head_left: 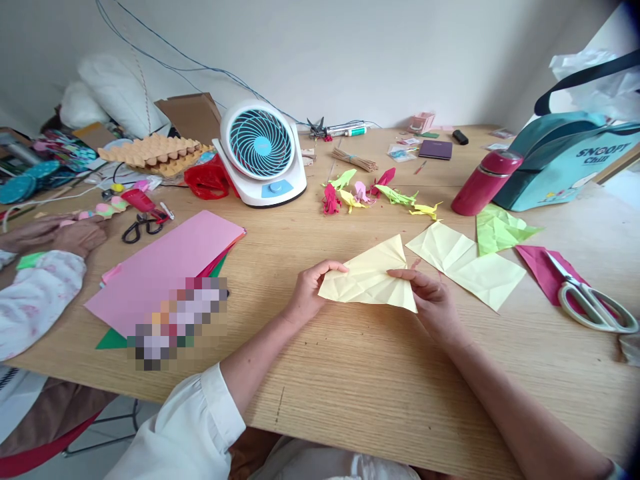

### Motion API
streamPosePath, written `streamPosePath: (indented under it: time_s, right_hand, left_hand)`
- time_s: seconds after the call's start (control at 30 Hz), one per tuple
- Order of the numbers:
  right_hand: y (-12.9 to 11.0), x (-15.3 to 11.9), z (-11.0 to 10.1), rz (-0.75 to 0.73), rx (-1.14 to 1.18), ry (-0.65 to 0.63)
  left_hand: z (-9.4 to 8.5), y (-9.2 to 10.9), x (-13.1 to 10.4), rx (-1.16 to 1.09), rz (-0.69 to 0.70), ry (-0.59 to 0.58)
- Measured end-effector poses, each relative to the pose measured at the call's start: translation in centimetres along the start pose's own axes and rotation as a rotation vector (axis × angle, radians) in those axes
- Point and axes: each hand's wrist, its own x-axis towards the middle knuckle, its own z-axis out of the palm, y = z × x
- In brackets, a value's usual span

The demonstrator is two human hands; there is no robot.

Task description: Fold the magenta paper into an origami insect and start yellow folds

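Between my two hands is a pale yellow sheet of paper, marked with many creases and raised a little off the wooden table. My left hand pinches its left edge, thumb on top. At the right side, my right hand grips the same sheet with the thumb lying over it; the fingers behind are partly hidden. Another creased yellow sheet lies flat just beyond my right hand. Behind it rest a crumpled light green paper and a magenta paper with white-handled scissors on top.
Several folded paper figures sit beyond my hands. A white fan stands at the back, a pink flask and teal bag at the right. Stacked coloured paper lies left, near another person's hands.
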Motion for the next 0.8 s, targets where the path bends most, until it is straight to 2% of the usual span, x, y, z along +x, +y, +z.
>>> streamPosePath:
  time_s: [0.37, 0.8]
  right_hand:
    - [-0.18, -0.10, -0.19, -0.030, 0.003, -0.027]
    - [-0.12, -0.04, -0.48, -0.007, 0.013, -0.028]
  left_hand:
    - [-0.18, 0.54, -0.09, -0.001, 0.099, 0.018]
    - [-0.34, 0.57, -0.04, -0.120, 0.076, -0.034]
